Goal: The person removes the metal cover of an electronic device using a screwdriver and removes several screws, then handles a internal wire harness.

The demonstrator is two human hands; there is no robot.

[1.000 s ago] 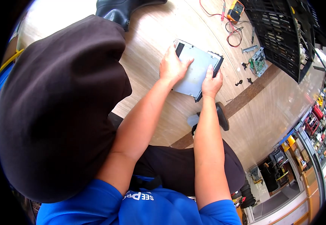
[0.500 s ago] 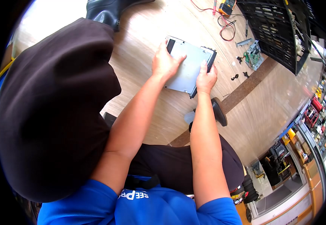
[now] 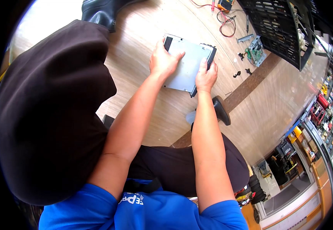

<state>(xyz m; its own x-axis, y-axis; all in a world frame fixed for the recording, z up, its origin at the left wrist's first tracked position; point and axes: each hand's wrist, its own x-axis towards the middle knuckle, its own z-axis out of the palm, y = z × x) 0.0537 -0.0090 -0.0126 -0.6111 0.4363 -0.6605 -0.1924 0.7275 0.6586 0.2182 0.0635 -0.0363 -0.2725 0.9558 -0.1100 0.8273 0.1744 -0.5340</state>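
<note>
Between my hands is a flat silver metal box (image 3: 185, 67) with a black strip along its right edge, like a disc drive in shape. It is held over the wood-patterned floor, broad face up. My left hand (image 3: 163, 61) grips its left edge, thumb lying across the top face and fingers mostly hidden. At the right edge, my right hand (image 3: 206, 78) is closed round the black strip with its thumb on top. To the right on the floor lie a metal bracket with a green circuit board (image 3: 255, 53) and several small black pieces (image 3: 237, 74).
A black slotted chassis (image 3: 275, 28) stands at the upper right. Near it are a yellow multimeter (image 3: 225, 4), its red and black leads (image 3: 227, 27) and a metal strip (image 3: 245, 38). My boot (image 3: 99, 13) and other shoe (image 3: 221, 110) rest on the floor. Shelves (image 3: 319, 153) fill the far right.
The whole view has shifted slightly, so the box, hands and floor items sit a little further left and up. Both hands keep the same grip on the box.
</note>
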